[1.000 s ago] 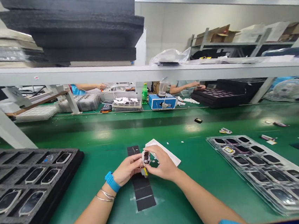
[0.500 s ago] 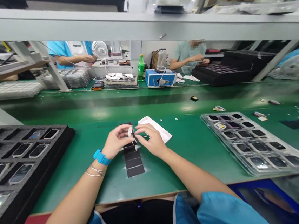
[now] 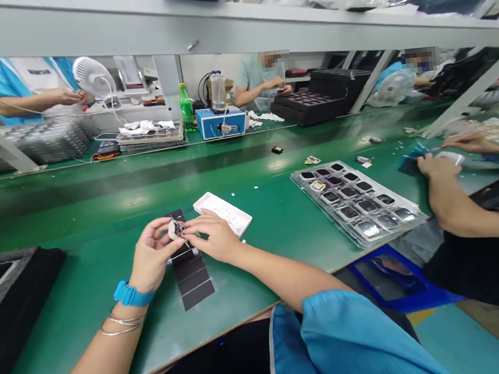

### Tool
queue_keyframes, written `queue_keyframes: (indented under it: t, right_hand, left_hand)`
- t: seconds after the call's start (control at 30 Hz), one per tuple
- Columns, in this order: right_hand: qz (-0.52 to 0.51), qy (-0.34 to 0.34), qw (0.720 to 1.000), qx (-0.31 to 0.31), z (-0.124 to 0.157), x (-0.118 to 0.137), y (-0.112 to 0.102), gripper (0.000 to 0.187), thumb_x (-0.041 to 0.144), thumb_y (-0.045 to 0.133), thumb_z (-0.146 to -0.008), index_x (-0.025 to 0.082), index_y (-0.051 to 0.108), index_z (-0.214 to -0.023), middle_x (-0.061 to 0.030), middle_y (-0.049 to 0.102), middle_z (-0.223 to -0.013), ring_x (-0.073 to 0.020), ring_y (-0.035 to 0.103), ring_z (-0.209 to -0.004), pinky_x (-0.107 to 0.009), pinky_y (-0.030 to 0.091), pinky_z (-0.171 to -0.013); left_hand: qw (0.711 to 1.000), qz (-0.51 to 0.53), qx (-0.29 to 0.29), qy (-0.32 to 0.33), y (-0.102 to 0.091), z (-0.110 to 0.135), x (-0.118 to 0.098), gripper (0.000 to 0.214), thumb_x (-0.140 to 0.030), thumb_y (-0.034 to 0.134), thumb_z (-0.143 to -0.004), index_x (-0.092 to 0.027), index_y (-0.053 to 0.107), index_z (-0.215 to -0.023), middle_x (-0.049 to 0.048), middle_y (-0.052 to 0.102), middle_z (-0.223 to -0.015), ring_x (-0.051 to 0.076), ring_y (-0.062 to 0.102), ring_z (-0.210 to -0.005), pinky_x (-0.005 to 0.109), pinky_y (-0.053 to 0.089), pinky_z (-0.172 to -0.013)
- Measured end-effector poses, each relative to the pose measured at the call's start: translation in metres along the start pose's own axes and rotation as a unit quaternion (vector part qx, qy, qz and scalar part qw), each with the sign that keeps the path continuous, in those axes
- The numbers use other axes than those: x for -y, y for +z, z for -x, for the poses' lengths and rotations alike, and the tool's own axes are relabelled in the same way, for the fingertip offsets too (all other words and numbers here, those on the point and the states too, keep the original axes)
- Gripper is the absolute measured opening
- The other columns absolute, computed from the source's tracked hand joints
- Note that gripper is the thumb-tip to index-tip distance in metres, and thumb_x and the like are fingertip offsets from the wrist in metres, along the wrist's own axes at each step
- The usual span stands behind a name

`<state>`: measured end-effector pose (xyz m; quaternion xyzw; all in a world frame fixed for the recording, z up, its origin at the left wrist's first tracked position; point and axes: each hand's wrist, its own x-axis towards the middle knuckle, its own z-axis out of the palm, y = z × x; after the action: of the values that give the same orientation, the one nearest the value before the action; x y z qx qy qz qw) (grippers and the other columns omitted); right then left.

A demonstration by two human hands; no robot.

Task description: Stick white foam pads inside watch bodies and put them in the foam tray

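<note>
**Part flipped in hand, hands held station**

Black foam tray (image 3: 19,274) dropped mostly out of frame at left: the head swung right, the tray itself didn't move. Left hand (image 3: 153,258) kept its grip curled shut round the small part (image 3: 176,229), just above the black strip (image 3: 191,275) on the tabletop (image 3: 279,225). The part showed its dark face 1 s earlier and its pale side at this moment. Right hand (image 3: 214,237) pinched the part's edge, fingertips closed. White tray (image 3: 223,212) and clear blister tray (image 3: 359,200) sat unchanged. A co-worker's hands (image 3: 440,171) came into view far right.
</note>
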<state>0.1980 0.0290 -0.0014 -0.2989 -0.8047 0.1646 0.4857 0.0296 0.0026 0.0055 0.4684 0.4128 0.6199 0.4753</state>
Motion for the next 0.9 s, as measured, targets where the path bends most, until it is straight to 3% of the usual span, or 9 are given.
queue_keyframes:
  t: [0.47, 0.57, 0.67, 0.73, 0.8, 0.9]
  right_hand:
    - [0.02, 0.031, 0.999, 0.014, 0.002, 0.004, -0.002, 0.014, 0.023, 0.061, -0.088, 0.025, 0.073, -0.083, -0.0021, 0.077, -0.104, -0.0196, 0.072, -0.099, -0.05, 0.032, -0.12]
    - [0.05, 0.023, 0.998, 0.017, 0.001, 0.007, -0.003, 0.015, 0.021, 0.058, -0.087, 0.025, 0.07, -0.081, -0.0006, 0.077, -0.101, -0.0189, 0.072, -0.095, -0.052, 0.027, -0.122]
    - [0.095, 0.015, 0.995, 0.012, -0.006, 0.003, -0.019, 0.017, 0.019, 0.053, -0.089, 0.025, 0.069, -0.082, 0.0002, 0.076, -0.099, -0.0178, 0.07, -0.095, -0.051, 0.027, -0.122]
    - [0.142, 0.058, 0.988, 0.016, -0.013, -0.005, -0.039, 0.018, 0.02, 0.053, -0.09, 0.024, 0.068, -0.08, -0.0005, 0.075, -0.094, -0.0186, 0.069, -0.093, -0.052, 0.031, -0.119]
    - [0.189, 0.142, 0.971, 0.046, -0.019, -0.014, -0.058, 0.016, 0.022, 0.059, -0.087, 0.022, 0.067, -0.074, -0.0016, 0.073, -0.082, -0.0207, 0.068, -0.087, -0.052, 0.039, -0.112]
    - [0.147, 0.232, 0.959, 0.069, -0.021, -0.018, -0.067, 0.008, 0.025, 0.068, -0.082, 0.021, 0.071, -0.075, -0.0025, 0.074, -0.081, -0.0221, 0.07, -0.086, -0.045, 0.05, -0.099]
  left_hand:
    - [0.999, -0.013, 0.003, 0.052, 0.006, 0.001, 0.008, 0.063, -0.031, 0.094, -0.052, -0.019, 0.057, -0.1, 0.0051, 0.07, -0.098, 0.02, 0.071, -0.093, 0.032, 0.059, -0.084]
    - [0.999, 0.002, 0.009, 0.035, 0.007, 0.0, 0.009, 0.064, -0.029, 0.095, -0.05, -0.019, 0.056, -0.1, 0.0038, 0.069, -0.097, 0.018, 0.07, -0.09, 0.029, 0.058, -0.083]
    - [0.998, 0.051, 0.027, -0.018, 0.006, 0.0, 0.005, 0.065, -0.029, 0.095, -0.051, -0.021, 0.055, -0.102, 0.0014, 0.069, -0.096, 0.016, 0.071, -0.085, 0.028, 0.059, -0.079]
    - [0.993, 0.084, 0.061, -0.057, 0.003, -0.001, 0.001, 0.065, -0.033, 0.093, -0.055, -0.022, 0.054, -0.105, 0.0013, 0.07, -0.096, 0.018, 0.071, -0.086, 0.033, 0.061, -0.08]
    - [0.987, 0.105, 0.096, -0.079, 0.0, -0.001, -0.002, 0.065, -0.037, 0.092, -0.058, -0.023, 0.053, -0.107, 0.0023, 0.07, -0.097, 0.021, 0.072, -0.089, 0.039, 0.061, -0.084]
    - [0.983, 0.115, 0.117, -0.088, -0.001, -0.002, -0.003, 0.064, -0.039, 0.091, -0.058, -0.023, 0.052, -0.106, 0.0036, 0.07, -0.097, 0.025, 0.073, -0.091, 0.044, 0.061, -0.086]
